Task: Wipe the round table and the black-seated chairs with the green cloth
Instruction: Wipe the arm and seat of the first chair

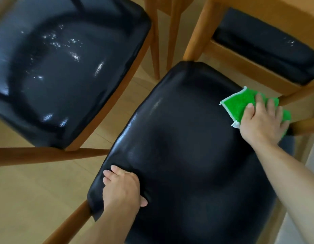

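The left hand (122, 188) sits at about 7 o'clock, palm down, fingers curled over an edge and thumb spread to the right; its bare forearm runs down to the bottom border. The right hand (263, 120) lies at about 3 o'clock, palm down, fingers spread and pressing flat, pointing toward 12. Its bare forearm stretches back toward 4 o'clock.

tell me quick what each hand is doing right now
Left hand: closed, gripping the front left edge of the near chair seat.
Right hand: spread flat, pressing the green cloth onto that seat's right edge.
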`<state>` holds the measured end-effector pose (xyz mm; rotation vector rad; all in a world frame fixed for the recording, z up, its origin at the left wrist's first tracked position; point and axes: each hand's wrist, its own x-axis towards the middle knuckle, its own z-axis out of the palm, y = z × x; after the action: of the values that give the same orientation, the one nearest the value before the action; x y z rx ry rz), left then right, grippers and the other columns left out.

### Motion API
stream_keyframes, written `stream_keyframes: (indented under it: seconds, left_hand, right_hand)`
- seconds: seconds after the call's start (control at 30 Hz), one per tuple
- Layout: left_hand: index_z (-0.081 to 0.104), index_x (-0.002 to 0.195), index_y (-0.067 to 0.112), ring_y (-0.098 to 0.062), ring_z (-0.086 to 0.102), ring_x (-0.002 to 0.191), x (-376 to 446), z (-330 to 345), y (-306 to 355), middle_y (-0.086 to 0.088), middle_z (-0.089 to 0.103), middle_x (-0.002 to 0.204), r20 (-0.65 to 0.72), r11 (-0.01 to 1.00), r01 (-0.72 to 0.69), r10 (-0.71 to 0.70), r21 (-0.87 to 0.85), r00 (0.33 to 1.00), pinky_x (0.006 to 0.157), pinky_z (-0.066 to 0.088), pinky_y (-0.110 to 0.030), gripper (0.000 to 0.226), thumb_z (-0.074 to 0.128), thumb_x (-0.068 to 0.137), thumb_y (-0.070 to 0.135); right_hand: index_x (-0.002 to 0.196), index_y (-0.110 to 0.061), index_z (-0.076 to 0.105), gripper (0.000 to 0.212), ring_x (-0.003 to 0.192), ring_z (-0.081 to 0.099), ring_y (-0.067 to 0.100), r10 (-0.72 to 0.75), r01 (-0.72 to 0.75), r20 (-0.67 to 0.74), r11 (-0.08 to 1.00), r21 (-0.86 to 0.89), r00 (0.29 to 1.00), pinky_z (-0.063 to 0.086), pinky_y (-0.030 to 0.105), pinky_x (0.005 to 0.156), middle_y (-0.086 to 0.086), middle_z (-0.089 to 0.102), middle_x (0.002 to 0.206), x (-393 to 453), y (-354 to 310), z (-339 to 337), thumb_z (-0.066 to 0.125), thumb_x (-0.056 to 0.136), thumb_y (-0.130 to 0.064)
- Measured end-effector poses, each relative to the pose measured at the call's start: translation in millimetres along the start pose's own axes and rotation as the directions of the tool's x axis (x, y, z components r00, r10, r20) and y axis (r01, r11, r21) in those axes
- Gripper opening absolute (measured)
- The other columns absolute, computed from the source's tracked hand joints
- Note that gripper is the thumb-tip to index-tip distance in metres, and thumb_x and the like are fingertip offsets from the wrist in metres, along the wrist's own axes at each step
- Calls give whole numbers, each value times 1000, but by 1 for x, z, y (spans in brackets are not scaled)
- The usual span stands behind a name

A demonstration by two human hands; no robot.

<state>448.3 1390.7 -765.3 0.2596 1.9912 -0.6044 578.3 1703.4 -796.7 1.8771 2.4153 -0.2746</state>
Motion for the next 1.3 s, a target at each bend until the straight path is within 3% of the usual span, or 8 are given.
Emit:
stream_keyframes:
  seconds: [0.13,0.23,0.4,0.57,0.63,0.9,1.1,1.3]
  left_hand:
    - [-19,140,-12,-40,7,145,1,-2,3,-34,-6,152,33,999,37,-36,-32,999,114,23,-40,139,84,65,45]
    - [-17,141,-12,-40,7,144,2,-2,4,-34,-6,152,33,999,35,-34,-4,999,114,21,-41,137,83,66,46]
    - [9,149,-3,-46,13,141,-1,1,1,-34,4,153,-66,975,-79,94,208,993,114,21,-45,115,73,73,56]
    - [5,146,-10,-43,18,141,-4,4,-1,-34,9,152,-116,979,-34,59,202,992,113,25,-41,125,69,70,65]
    - [1,143,-15,-44,18,141,-2,5,-2,-34,10,152,-132,981,-23,48,191,990,113,25,-40,131,68,68,68]
    - [23,148,7,-46,22,138,-4,2,-4,-32,13,152,-146,967,-83,121,242,982,111,28,-44,103,66,74,65]
    - [20,148,4,-47,20,139,6,10,-4,-32,11,153,-197,968,-44,95,248,976,111,26,-44,112,63,70,72]
    - [-14,145,-7,-38,12,144,-14,21,-13,-29,0,155,-257,999,-39,29,-37,966,112,27,-44,134,71,69,64]
  right_hand:
    - [155,-33,16,60,148,3,40,112,-116,68,992,57,991,1,66,113,3,11,164,1,-42,6,16,97,-49]
    - [155,-29,14,60,148,7,42,-200,201,58,980,0,978,5,67,112,6,10,164,-38,-92,15,22,99,-49]
    - [154,-32,20,58,149,11,35,-669,673,176,738,44,722,8,63,114,-1,14,163,-158,-124,35,21,97,-47]
    - [151,-37,29,55,148,18,25,-814,820,267,559,120,516,14,54,116,-9,22,161,-180,-72,31,27,96,-45]
    - [151,-41,24,56,149,14,23,-809,819,253,566,94,531,9,51,117,-10,18,162,-142,-60,25,23,96,-47]
    - [154,-36,9,55,150,10,27,-140,139,67,990,24,988,11,54,117,-2,9,164,-21,51,-1,18,101,-48]
    - [154,-3,14,57,145,22,36,212,-231,99,935,270,972,28,50,111,21,18,160,-118,91,1,26,104,-30]
    - [152,0,-8,74,127,44,48,476,-514,431,857,-33,767,38,52,99,37,30,147,-210,73,-9,20,102,-47]
